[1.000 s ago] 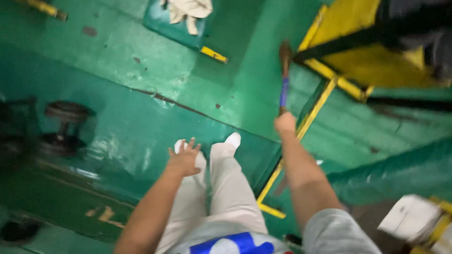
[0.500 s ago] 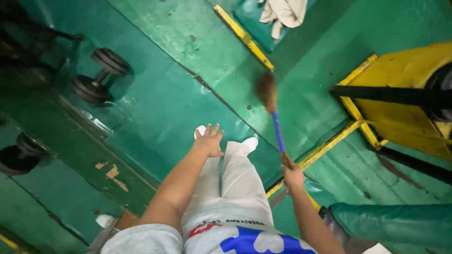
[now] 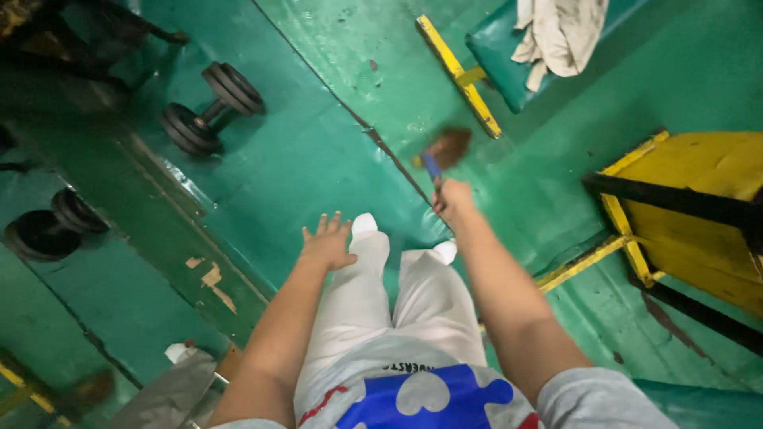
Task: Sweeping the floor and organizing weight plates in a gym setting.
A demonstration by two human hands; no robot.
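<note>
Green painted floor (image 3: 318, 159) fills the view, with a yellow-framed green padded bench (image 3: 493, 56) at the top carrying a crumpled whitish cloth (image 3: 556, 32). A yellow box-shaped stand (image 3: 699, 206) sits at right, and a black dumbbell (image 3: 211, 107) lies at upper left. The right hand (image 3: 451, 199) is closed around the blue handle of a small brown-bristled brush (image 3: 443, 151), blurred, just above the floor. The left hand (image 3: 327, 242) hangs open, fingers spread, holding nothing.

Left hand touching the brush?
Apart. The head view shows the left hand open over the leg, with green floor between it and the brush held in the right hand.
</note>
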